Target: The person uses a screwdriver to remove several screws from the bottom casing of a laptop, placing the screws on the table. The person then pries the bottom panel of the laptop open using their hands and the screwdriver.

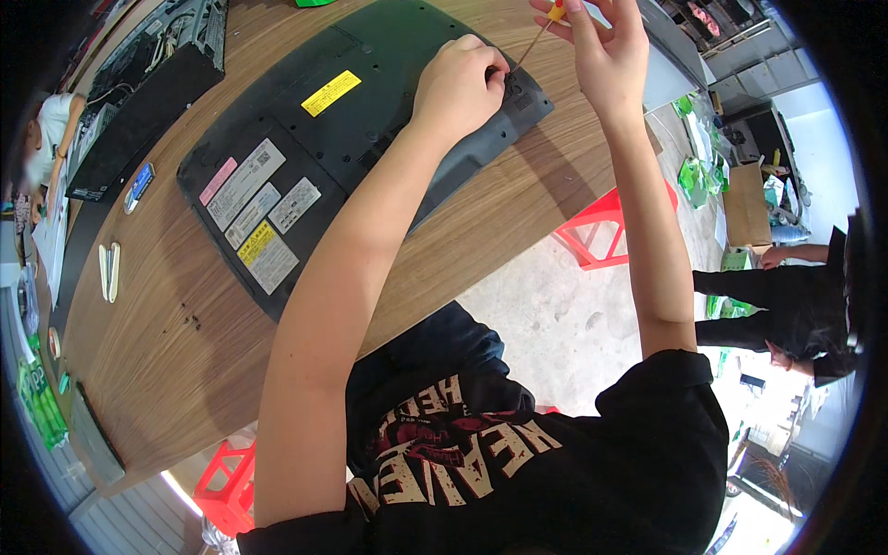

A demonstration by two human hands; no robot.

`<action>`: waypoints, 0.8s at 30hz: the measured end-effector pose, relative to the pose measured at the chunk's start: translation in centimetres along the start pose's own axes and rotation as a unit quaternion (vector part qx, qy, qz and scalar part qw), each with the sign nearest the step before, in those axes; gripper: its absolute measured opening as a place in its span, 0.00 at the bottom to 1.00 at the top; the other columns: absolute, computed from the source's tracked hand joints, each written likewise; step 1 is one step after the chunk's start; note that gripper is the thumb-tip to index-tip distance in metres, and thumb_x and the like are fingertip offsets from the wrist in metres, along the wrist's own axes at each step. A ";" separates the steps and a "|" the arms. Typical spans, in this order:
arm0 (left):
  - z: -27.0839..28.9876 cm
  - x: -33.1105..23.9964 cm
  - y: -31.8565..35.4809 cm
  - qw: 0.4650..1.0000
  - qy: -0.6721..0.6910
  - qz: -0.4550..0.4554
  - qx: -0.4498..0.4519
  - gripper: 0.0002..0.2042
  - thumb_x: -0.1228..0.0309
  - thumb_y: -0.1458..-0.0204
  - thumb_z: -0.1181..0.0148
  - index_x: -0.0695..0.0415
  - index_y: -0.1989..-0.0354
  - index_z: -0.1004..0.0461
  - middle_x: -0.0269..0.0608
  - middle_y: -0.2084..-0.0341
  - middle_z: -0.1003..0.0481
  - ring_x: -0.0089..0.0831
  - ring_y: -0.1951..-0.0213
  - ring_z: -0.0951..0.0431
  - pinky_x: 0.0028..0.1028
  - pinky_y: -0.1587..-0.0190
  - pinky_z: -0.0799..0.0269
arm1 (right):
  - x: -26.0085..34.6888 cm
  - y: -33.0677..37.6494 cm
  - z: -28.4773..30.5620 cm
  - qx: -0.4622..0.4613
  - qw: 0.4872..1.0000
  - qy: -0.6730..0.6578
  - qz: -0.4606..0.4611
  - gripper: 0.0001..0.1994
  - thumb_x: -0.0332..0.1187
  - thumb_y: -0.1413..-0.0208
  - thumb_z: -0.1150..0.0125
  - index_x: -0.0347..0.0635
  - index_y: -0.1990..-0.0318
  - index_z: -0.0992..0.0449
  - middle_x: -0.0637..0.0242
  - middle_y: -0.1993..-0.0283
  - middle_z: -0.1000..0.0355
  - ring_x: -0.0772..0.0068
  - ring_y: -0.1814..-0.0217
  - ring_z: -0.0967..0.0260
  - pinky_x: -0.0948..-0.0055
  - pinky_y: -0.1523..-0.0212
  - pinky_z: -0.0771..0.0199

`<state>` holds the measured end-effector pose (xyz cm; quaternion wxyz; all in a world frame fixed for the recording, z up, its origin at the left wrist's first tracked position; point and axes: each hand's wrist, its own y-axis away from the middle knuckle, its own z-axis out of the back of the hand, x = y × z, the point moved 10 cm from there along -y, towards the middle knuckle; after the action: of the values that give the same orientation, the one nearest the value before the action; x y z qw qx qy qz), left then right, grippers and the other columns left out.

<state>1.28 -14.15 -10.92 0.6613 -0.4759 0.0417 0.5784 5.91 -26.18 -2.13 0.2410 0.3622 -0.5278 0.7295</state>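
A repair workshop — a long wooden table [185,342] carries opened flat screens [351,129] face down, red plastic stools [601,231] stand on bare concrete floor [564,324], and cardboard boxes [745,203] sit nearby.

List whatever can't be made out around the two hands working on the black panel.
- Head view: the screw under the left hand is hidden by its curled fingers.
- Screwdriver: the tip is behind the left hand, and the right hand covers most of the handle.
- Black panel: its label text is too small.
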 end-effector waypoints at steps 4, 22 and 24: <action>0.0 0.1 -0.1 1.000 0.006 0.005 0.004 0.05 0.75 0.51 0.40 0.58 0.67 0.20 0.41 0.67 0.24 0.37 0.65 0.22 0.34 0.59 0.26 | 0.3 -0.1 -0.3 0.008 1.000 0.011 0.009 0.19 0.25 0.35 0.51 0.42 0.38 0.40 0.59 0.51 0.30 0.64 0.53 0.24 0.71 0.57 0.20; 0.6 0.4 -0.4 0.998 0.030 0.045 -0.017 0.09 0.83 0.54 0.42 0.59 0.63 0.25 0.41 0.69 0.26 0.34 0.66 0.24 0.29 0.62 0.26 | -10.7 3.1 1.0 0.240 0.899 0.288 -0.225 0.21 0.46 0.42 0.40 0.31 0.67 0.25 0.53 0.77 0.30 0.63 0.76 0.33 0.64 0.69 0.32; 0.7 0.4 -0.3 0.998 0.034 0.047 -0.019 0.09 0.83 0.54 0.42 0.59 0.63 0.25 0.41 0.69 0.26 0.34 0.66 0.24 0.30 0.62 0.26 | -11.1 3.5 0.1 0.265 0.894 0.291 -0.216 0.22 0.47 0.42 0.41 0.31 0.70 0.26 0.52 0.79 0.31 0.61 0.76 0.34 0.62 0.70 0.33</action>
<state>1.35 -13.35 -10.60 0.6225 -0.5052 0.0754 0.5929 10.25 -27.04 -12.83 0.4305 0.2894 -0.1299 0.8450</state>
